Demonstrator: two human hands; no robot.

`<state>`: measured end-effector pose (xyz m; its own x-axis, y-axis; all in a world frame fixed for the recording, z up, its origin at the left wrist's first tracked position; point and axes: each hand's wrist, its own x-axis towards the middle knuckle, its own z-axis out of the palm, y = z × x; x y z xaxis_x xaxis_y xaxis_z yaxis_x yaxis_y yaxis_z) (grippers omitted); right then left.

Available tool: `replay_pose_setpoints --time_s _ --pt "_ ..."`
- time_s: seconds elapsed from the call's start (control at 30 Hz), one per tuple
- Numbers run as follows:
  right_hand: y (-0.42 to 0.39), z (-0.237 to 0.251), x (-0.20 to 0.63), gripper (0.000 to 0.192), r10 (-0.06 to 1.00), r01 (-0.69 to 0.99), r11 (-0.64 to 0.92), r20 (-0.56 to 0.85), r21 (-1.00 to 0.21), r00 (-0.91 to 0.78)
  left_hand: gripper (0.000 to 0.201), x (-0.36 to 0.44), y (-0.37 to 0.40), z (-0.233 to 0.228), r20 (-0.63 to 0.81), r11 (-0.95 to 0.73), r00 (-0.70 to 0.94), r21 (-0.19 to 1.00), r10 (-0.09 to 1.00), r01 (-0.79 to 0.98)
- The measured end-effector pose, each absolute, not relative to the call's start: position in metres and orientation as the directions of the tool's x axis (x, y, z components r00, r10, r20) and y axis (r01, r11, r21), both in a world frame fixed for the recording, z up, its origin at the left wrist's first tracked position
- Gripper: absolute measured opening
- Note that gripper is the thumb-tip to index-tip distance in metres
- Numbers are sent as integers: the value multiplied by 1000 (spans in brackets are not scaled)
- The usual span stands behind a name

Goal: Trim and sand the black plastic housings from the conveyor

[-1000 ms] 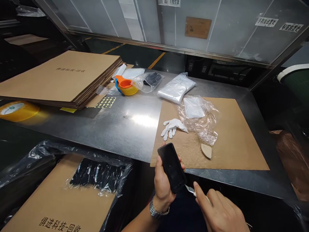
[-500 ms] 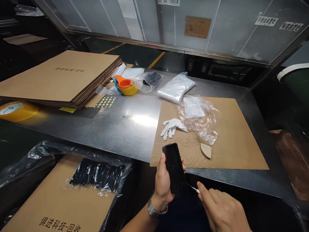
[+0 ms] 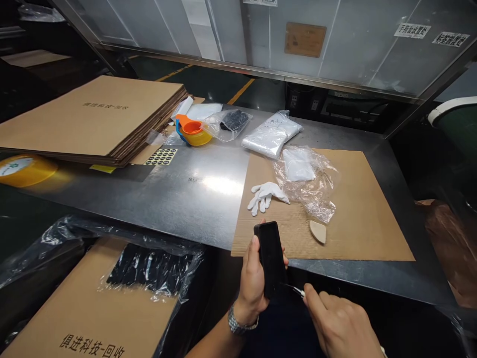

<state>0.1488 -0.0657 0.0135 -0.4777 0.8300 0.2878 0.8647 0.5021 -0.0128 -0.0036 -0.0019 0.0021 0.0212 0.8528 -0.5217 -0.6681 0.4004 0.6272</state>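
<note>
My left hand [image 3: 254,278] is wrapped round a black, shallow, open box-shaped part [image 3: 271,258]. The part is tilted, its hollow side facing me. My right hand [image 3: 341,318] is closed on a slim tool with a white handle [image 3: 302,294] and a thin metal tip. That tip is at the part's lower right edge; whether it touches is too fine to tell. Most of the handle is hidden in my fingers. A white glove [image 3: 266,196] and a beige wedge-shaped block [image 3: 318,232] lie on the cardboard sheet [image 3: 365,214] beyond my hands.
Crumpled clear plastic [image 3: 320,199] and a white plastic packet [image 3: 274,134] lie farther back. On the left are a cardboard stack [image 3: 112,114], an orange-yellow tape dispenser [image 3: 197,134] and a tape roll [image 3: 30,171]. Below the metal table [image 3: 179,199], a lined box holds wrapped black parts [image 3: 149,268].
The black part has shifted slightly right in my left hand. The tool's tip has moved left and a little up, over the part's lower right edge.
</note>
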Motion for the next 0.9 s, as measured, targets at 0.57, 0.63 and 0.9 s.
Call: replay_pose_setpoints --time_s 0.57,0.63,0.9 --pt "-69 -5 148 50 610 86 -582 -504 -809 -611 54 3 1 3 -327 198 -31 643 945 -740" --pt "-64 -9 159 53 711 109 -529 -510 -841 -483 46 2 6 2 -444 323 62 542 894 -776" --pt "-1 -56 244 35 956 881 -184 129 -436 264 47 1 5 -7 -636 666 415 216 651 -714"
